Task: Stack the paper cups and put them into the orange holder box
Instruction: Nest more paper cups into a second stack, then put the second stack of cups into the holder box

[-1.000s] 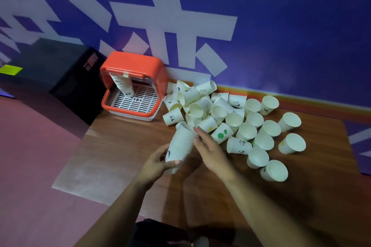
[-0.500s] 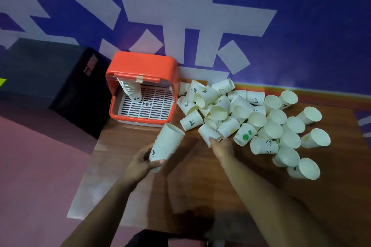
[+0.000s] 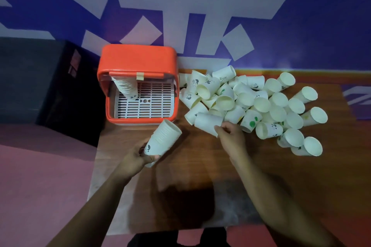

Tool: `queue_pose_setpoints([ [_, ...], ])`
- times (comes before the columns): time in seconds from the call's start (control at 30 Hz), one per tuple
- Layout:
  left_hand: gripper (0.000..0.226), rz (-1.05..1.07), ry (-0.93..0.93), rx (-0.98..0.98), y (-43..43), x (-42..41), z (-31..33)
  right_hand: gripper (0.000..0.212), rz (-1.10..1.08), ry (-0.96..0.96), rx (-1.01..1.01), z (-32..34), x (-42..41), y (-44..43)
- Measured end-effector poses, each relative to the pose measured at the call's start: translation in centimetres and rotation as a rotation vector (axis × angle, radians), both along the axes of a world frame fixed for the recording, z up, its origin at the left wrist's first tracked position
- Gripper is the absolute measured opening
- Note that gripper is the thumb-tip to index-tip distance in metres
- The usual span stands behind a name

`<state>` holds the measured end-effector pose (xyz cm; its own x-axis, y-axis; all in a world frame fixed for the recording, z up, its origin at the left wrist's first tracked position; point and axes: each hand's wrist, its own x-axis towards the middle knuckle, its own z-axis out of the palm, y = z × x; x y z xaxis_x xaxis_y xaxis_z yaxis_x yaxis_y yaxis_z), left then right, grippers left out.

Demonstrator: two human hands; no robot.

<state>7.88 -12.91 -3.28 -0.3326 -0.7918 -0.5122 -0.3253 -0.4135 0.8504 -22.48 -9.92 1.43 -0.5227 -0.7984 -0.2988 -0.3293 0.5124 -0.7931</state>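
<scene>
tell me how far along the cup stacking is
Done: one cup stack already leans inside the orange holder box. In hand: the left hand holds a second stack while the right hand grips a loose cup. Left: most of the pile on the table.

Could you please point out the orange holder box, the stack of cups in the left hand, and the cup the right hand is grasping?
orange holder box [image 3: 138, 57]: head view, on its orange top.
stack of cups [image 3: 163, 140]: head view, mid-side of the stack.
cup at right hand [image 3: 206, 122]: head view, on its side wall.
</scene>
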Motion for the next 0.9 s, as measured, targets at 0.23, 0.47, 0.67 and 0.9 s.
queue_pose_setpoints([
  [0.23,0.065,-0.128,0.053,-0.052,-2.9,0.2,1.4,0.03,0.448,-0.035,-0.063,6.9,2.9,-3.7],
  [0.47,0.071,-0.102,0.134,-0.116,-3.5,1.0,2.1,0.079,0.562,-0.204,-0.004,6.3,7.3,-6.0],
  [0.67,0.071,-0.004,0.172,-0.199,-5.4,1.9,3.1,0.057,0.455,-0.505,-0.087,5.0,10.3,-6.9],
  [0.9,0.067,-0.076,-0.024,-0.434,-9.9,1.5,3.8,0.067,0.442,-0.312,-0.18,2.8,12.1,-9.0],
])
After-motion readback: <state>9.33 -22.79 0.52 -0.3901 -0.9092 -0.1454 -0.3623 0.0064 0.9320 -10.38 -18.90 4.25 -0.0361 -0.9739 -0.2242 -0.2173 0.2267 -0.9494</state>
